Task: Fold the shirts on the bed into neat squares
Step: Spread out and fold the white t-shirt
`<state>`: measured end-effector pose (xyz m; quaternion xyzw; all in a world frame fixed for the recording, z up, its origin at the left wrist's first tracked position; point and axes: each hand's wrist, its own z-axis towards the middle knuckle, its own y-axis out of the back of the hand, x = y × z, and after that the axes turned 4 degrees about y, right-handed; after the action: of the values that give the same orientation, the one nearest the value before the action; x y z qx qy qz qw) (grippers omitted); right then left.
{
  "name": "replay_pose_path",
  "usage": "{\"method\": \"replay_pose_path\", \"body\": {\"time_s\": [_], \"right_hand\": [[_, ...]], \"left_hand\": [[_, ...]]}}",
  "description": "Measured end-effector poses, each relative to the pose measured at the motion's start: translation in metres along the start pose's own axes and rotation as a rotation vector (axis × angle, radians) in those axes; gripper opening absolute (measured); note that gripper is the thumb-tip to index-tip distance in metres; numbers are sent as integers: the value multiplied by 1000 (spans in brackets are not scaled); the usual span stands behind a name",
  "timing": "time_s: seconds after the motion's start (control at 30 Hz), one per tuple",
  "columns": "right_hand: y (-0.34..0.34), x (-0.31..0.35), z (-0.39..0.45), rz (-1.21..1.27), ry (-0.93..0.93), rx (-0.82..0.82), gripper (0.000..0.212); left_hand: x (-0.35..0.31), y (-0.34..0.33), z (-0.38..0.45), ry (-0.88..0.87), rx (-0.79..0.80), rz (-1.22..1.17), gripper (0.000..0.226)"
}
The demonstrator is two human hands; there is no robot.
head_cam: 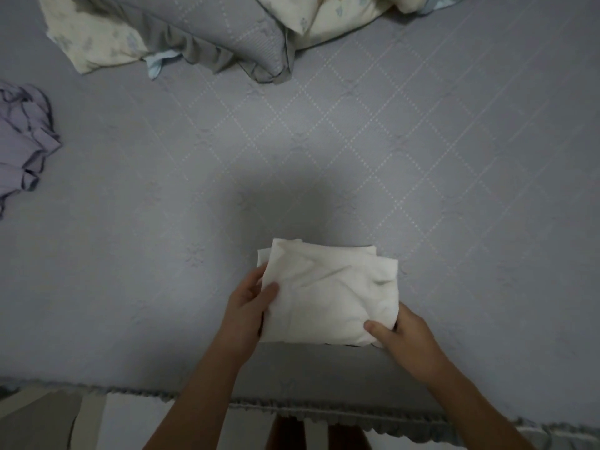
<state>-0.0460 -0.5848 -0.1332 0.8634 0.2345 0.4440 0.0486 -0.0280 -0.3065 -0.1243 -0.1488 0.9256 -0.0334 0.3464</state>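
So, both hands have the folded white cotton shirt (328, 293) near the grey quilted bed (324, 141) edge: left hand (248, 306) pinches its left side, right hand (406, 339) pinches the near-right corner (thumbs on top). Crumpled lilac shirt (22, 141) lies far left.

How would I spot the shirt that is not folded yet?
Start at the pillows at the far end of the grey bed, then follow the left edge toward you. The crumpled lilac shirt lies there, unlike the folded white shirt held in both hands.
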Motion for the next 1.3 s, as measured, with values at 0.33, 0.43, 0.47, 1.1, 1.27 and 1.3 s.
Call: {"method": "replay_pose_path", "body": {"time_s": [0.33, 0.43, 0.47, 1.1, 1.27, 1.3], "right_hand": [[-19, 38, 41, 73, 65, -381, 23], [-30, 45, 51, -52, 132, -429, 22], [-32, 47, 56, -114, 164, -434, 22], [-19, 28, 46, -148, 59, -245, 10], [-32, 49, 56, -480, 442, -364, 5], [-33, 50, 62, -523, 505, -369, 11]], "left_hand": [[7, 2, 3, -60, -243, 277, 27], [17, 1, -2, -111, -355, 326, 30], [20, 0, -3, -131, -376, 336, 33], [5, -6, 27, -181, -357, 738, 24], [8, 7, 40, -228, -385, 871, 19], [9, 9, 42, -227, -385, 899, 20]]}}
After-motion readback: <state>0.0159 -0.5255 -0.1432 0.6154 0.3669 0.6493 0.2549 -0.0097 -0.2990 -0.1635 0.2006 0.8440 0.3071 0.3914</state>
